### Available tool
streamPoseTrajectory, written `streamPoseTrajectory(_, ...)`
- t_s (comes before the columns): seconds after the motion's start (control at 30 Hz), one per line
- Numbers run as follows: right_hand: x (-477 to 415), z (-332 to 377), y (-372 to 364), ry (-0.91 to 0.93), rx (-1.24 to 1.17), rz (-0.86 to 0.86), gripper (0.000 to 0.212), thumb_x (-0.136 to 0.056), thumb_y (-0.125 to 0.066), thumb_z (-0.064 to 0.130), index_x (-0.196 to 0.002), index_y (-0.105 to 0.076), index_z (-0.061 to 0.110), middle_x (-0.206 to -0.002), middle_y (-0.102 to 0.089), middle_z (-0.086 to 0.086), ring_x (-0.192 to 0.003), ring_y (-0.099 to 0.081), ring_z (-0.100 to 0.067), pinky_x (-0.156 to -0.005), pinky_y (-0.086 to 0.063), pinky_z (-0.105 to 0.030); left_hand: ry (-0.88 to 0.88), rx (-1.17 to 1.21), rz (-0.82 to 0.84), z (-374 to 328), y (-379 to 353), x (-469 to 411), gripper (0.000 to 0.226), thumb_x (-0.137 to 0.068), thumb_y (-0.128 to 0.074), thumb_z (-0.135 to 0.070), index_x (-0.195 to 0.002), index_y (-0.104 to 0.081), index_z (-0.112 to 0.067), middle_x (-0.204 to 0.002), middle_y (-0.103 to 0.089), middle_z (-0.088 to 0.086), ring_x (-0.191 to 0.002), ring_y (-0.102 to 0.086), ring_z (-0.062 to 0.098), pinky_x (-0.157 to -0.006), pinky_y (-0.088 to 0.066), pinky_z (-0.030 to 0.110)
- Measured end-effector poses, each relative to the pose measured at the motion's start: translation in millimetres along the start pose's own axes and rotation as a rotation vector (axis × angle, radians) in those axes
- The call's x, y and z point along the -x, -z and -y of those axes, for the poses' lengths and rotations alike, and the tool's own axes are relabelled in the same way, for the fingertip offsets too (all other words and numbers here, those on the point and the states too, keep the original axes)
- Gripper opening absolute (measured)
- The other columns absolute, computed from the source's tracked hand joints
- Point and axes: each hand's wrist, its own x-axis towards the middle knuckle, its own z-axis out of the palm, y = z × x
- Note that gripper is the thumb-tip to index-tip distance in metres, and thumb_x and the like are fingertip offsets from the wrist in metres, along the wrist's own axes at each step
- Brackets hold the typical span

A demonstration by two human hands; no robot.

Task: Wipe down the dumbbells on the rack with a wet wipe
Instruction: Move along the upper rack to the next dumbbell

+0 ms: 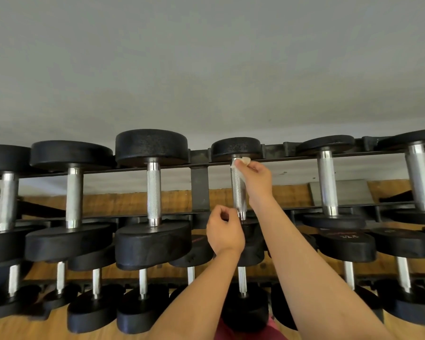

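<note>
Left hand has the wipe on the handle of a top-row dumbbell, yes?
No: the right hand holds the wet wipe on that top-row dumbbell handle, per the head view. The left hand sits curled by the handle's near end.

Gym: tiered rack (199, 185) w/ rows of dumbbells (153, 192), wood floor (292, 195).
</note>
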Motion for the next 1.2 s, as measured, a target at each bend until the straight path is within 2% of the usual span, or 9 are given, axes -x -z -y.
streamPoseTrajectory(0.1, 0, -1, -2, -0.014, 0.006, -0.011, 0.018, -0.088, -0.070, 0.026, -0.101, -0.061, 0.016, -0.086, -0.061, 0.007, -0.078, -0.055, -0.005, -0.062, -0.039, -0.017, 0.001, 0.005, 0.004, 0, 0, 0, 0.021, -0.092, -0.054, -0.019, -0.071, -0.052, -0.017, -0.066, -0.055, -0.003, -0.061, -0.050, 0.010, -0.055, -0.036, 0.021)
streamPoseTrajectory(0.27, -5, -2, 0, 0.017, -0.043, -0.106, 0.015, -0.088, -0.070, 0.021, -0.077, -0.061, 0.016, -0.079, -0.065, 0.002, -0.080, -0.062, -0.013, -0.064, -0.046, -0.020, 0.001, 0.016, 0.011, 0, 1, 0, 0.022, -0.092, -0.055, -0.019, -0.071, -0.052, -0.017, -0.066, -0.054, -0.003, -0.060, -0.049, 0.010, -0.055, -0.035, 0.020)
streamPoseTrajectory(0.47, -2, 4, -1, -0.032, 0.006, -0.014, 0.014, -0.088, -0.071, 0.025, -0.083, -0.058, 0.023, -0.081, -0.060, 0.008, -0.075, -0.055, -0.004, -0.059, -0.040, -0.016, 0.005, 0.013, 0.007, 1, 0, -1, 0.022, -0.092, -0.055, -0.019, -0.071, -0.052, -0.016, -0.066, -0.055, -0.002, -0.061, -0.049, 0.010, -0.056, -0.036, 0.021)
streamPoseTrajectory(0.6, -6, 7, 4, -0.012, -0.013, -0.066, 0.011, -0.088, -0.071, 0.022, -0.080, -0.063, 0.018, -0.080, -0.064, 0.005, -0.077, -0.060, -0.007, -0.060, -0.042, -0.016, 0.001, 0.010, 0.013, 2, 0, -1, 0.021, -0.093, -0.055, -0.019, -0.072, -0.053, -0.016, -0.068, -0.056, -0.002, -0.062, -0.050, 0.010, -0.057, -0.037, 0.021)
streamPoseTrajectory(0.7, -6, 6, 5, -0.031, 0.017, -0.004, 0.010, -0.088, -0.071, 0.024, -0.086, -0.063, 0.019, -0.085, -0.064, 0.005, -0.080, -0.058, -0.006, -0.064, -0.042, -0.017, -0.004, 0.006, 0.008, 2, 0, -1, 0.020, -0.093, -0.054, -0.020, -0.073, -0.054, -0.015, -0.068, -0.055, -0.003, -0.063, -0.050, 0.011, -0.057, -0.037, 0.022)
streamPoseTrajectory(0.8, -4, 5, 5, -0.050, 0.066, 0.043, 0.014, -0.088, -0.071, 0.027, -0.083, -0.058, 0.025, -0.084, -0.059, 0.009, -0.080, -0.054, -0.005, -0.078, -0.042, -0.023, -0.003, -0.003, 0.005, 1, 0, -1, 0.020, -0.093, -0.054, -0.019, -0.073, -0.054, -0.015, -0.067, -0.055, -0.003, -0.062, -0.050, 0.011, -0.057, -0.037, 0.023)
streamPoseTrajectory(0.93, -8, 7, 10, -0.027, 0.064, -0.010, 0.011, -0.087, -0.071, 0.027, -0.085, -0.064, 0.020, -0.087, -0.064, 0.005, -0.094, -0.061, -0.016, -0.076, -0.047, -0.022, 0.004, -0.004, 0.008, 0, 0, -1, 0.021, -0.093, -0.053, -0.019, -0.072, -0.053, -0.016, -0.067, -0.055, -0.003, -0.062, -0.050, 0.011, -0.058, -0.039, 0.025)
streamPoseTrajectory(1.03, -6, 3, 18, -0.030, 0.119, 0.061, 0.017, -0.087, -0.071, 0.028, -0.098, -0.068, 0.016, -0.093, -0.065, 0.004, -0.092, -0.059, -0.012, -0.077, -0.046, -0.022, -0.002, -0.001, 0.009, 0, 1, 0, 0.022, -0.093, -0.053, -0.019, -0.071, -0.053, -0.017, -0.066, -0.055, -0.004, -0.062, -0.050, 0.011, -0.058, -0.038, 0.025)
streamPoseTrajectory(1.2, -1, -13, 22, -0.024, 0.185, 0.139, 0.020, -0.089, -0.068, 0.033, -0.102, -0.065, 0.020, -0.092, -0.062, 0.010, -0.087, -0.053, -0.003, -0.074, -0.037, -0.020, -0.005, -0.002, 0.012, -2, 2, 1, 0.021, -0.094, -0.053, -0.019, -0.072, -0.053, -0.017, -0.068, -0.056, -0.004, -0.063, -0.051, 0.010, -0.058, -0.038, 0.023)
